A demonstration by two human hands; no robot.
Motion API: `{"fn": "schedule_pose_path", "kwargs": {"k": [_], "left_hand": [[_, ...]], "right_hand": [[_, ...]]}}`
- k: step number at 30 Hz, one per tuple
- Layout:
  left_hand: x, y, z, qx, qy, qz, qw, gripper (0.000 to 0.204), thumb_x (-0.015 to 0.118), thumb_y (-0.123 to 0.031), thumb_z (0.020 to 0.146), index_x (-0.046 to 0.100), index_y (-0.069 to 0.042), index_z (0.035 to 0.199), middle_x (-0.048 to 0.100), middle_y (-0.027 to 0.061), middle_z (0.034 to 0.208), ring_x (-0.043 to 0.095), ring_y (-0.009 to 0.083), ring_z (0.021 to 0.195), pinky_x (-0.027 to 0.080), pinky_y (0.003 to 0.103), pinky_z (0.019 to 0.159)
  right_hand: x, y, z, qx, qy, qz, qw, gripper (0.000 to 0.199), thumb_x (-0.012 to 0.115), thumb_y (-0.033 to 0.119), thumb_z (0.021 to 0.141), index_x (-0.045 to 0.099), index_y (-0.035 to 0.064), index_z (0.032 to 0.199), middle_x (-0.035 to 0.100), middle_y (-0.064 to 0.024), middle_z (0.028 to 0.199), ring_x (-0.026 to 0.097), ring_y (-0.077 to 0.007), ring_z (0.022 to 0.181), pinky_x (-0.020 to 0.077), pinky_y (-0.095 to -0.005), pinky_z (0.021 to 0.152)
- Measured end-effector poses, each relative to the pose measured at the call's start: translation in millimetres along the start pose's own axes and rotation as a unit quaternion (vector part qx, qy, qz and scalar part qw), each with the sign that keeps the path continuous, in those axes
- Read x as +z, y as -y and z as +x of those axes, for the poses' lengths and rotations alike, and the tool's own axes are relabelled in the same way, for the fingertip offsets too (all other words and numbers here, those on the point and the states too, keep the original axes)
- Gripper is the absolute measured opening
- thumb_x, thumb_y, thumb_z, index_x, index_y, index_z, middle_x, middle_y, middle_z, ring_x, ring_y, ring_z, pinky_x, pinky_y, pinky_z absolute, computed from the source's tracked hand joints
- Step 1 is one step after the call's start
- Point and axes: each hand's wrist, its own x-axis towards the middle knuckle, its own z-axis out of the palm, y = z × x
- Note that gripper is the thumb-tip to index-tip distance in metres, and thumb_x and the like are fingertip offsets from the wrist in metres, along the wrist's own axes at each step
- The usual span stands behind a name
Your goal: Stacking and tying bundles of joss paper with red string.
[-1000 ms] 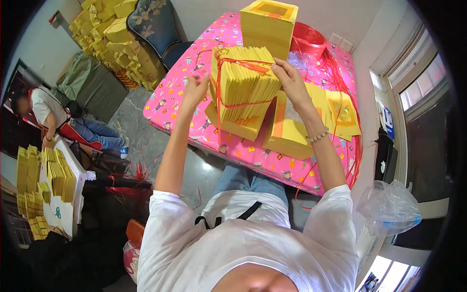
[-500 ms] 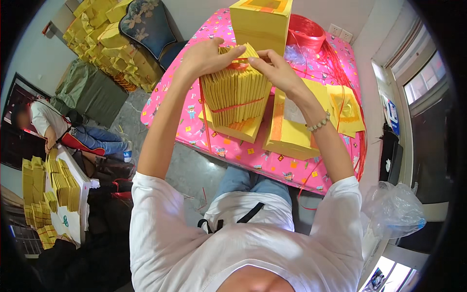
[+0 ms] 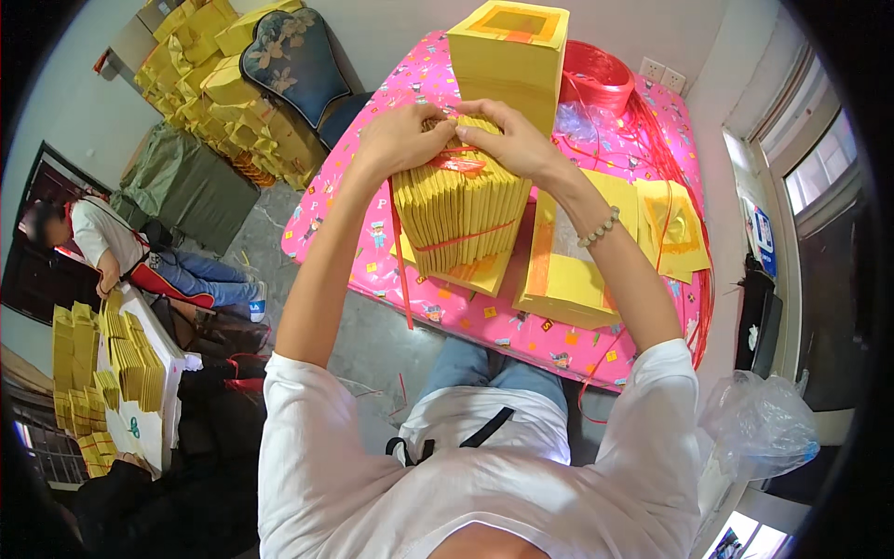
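A thick bundle of folded yellow paper pieces (image 3: 456, 214) stands on the pink table, with a red plastic strap (image 3: 470, 235) around its side and more red plastic (image 3: 459, 163) across its top. Under it lies another flat yellow piece (image 3: 484, 277). My left hand (image 3: 407, 140) curls over the top left of the bundle, thumb toward the middle. From the right, my right hand (image 3: 510, 142) bends over the same top, thumb and forefinger on the packed folds. The two thumbs nearly meet; whatever lies under the fingertips is partly hidden.
A tall yellow block (image 3: 507, 70) stands behind, beside a red strap coil (image 3: 601, 79). Another yellow block (image 3: 568, 289) and flat yellow pieces (image 3: 670, 224) lie right. A person (image 3: 121, 252) is by a white table (image 3: 154, 429) at left, near a chair (image 3: 298, 65) and yellow stacks (image 3: 261, 116).
My hands have come closer together over the top of the bundle; my right thumb has shifted left. The whole view has tilted slightly, so the table appears lower.
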Motion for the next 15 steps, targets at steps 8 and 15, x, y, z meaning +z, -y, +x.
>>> {"fn": "schedule_pose_path", "kwargs": {"k": [8, 15], "left_hand": [[5.6, 4.6, -1.8, -0.02, -0.026, -0.012, 0.999, 0.046, 0.053, -0.045, 0.076, 0.07, -0.01, 0.101, 0.069, 0.0145, 0.087, 0.066, 0.0311, 0.086, 0.05, 0.042, 0.078], [8.2, 4.5, -4.7, -0.003, -0.052, -0.032, 0.998, 0.043, 0.056, -0.041, 0.072, 0.072, -0.007, 0.093, 0.069, 0.0149, 0.079, 0.067, 0.0305, 0.079, 0.051, 0.041, 0.072]], "right_hand": [[2.3, 1.4, 2.1, 0.026, 0.007, 0.024, 0.999, 0.044, 0.059, 0.027, 0.09, 0.052, 0.0029, 0.126, 0.055, -0.0095, 0.12, 0.05, -0.0168, 0.113, 0.0404, -0.0304, 0.096], [1.8, 1.7, 4.7, 0.042, 0.015, 0.04, 0.998, 0.046, 0.061, 0.027, 0.086, 0.054, 0.0008, 0.124, 0.054, -0.014, 0.122, 0.049, -0.021, 0.116, 0.0388, -0.0329, 0.098]]}}
